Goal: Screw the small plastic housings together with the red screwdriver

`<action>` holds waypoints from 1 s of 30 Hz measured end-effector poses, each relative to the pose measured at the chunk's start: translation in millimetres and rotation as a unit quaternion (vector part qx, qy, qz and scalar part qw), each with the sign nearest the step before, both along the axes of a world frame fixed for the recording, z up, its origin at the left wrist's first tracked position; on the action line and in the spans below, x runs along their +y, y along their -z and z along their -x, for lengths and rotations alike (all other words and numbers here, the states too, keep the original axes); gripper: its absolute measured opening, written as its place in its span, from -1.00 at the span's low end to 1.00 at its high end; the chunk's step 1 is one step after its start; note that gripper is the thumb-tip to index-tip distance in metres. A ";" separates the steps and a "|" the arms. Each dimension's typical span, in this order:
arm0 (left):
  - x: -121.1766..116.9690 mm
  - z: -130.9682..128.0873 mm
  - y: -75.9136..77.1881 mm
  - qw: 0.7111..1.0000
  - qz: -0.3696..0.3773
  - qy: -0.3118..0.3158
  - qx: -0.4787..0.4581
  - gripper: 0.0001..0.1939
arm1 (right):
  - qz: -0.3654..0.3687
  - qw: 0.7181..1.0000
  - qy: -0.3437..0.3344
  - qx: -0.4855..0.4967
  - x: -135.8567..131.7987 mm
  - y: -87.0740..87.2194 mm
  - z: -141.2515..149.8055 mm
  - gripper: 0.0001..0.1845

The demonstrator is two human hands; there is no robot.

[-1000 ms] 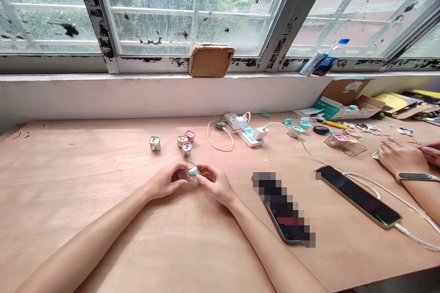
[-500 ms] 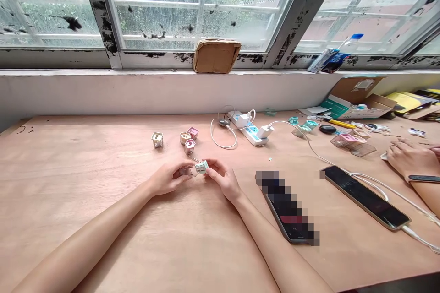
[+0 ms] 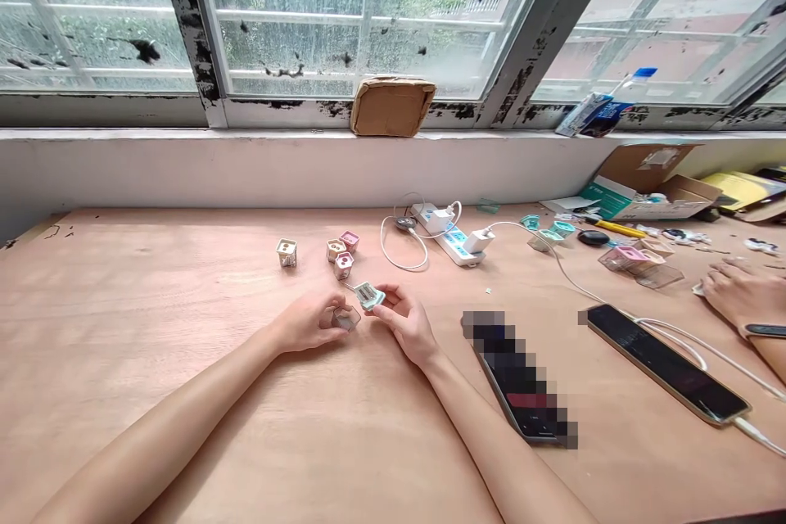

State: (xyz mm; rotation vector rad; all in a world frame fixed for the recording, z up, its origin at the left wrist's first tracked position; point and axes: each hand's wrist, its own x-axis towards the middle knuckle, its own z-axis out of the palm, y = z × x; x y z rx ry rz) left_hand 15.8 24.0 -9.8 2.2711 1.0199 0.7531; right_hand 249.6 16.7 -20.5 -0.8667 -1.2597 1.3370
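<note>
Left hand: the wearer's left hand (image 3: 310,321) grasps a small see-through case (image 3: 347,319) between thumb and fingers, just above the wooden table (image 3: 258,442).
Right hand: the right hand (image 3: 410,326) pinches a pale green insert (image 3: 369,295), with silvery and dark bars on its upper face, between thumb and fingertips.
Case and insert: the insert sits to the right of the case and slightly farther from the wearer, very near it; whether they touch is hard to tell.
Lie of the pieces: the bars slant from upper left to lower right; the case is tilted, its mouth seemingly turned rightward, though the clear walls make this uncertain. Each piece is nearest the hand that holds it.
Beyond the hands: a thin rod (image 3: 348,286) lies just past the left fingertips. Farther off stands a cluster of a dark pink cup (image 3: 344,266), a cream cup (image 3: 336,250) and a bright pink cup (image 3: 350,241); a lone beige cup (image 3: 286,253) stands to their left.
Right side: a dark phone (image 3: 519,381) lies beside the right forearm; a charging phone (image 3: 666,364) and a co-worker's hand (image 3: 740,295) are farther right.
Room and edges: bare wood spreads left and between the forearms; the far table edge meets a white wall (image 3: 246,172).
</note>
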 end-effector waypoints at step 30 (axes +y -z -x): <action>-25.2 -38.6 -29.1 0.952 0.030 -0.064 -0.298 -0.72 | -0.296 0.927 0.104 -0.204 -20.0 -14.6 21.7 -0.67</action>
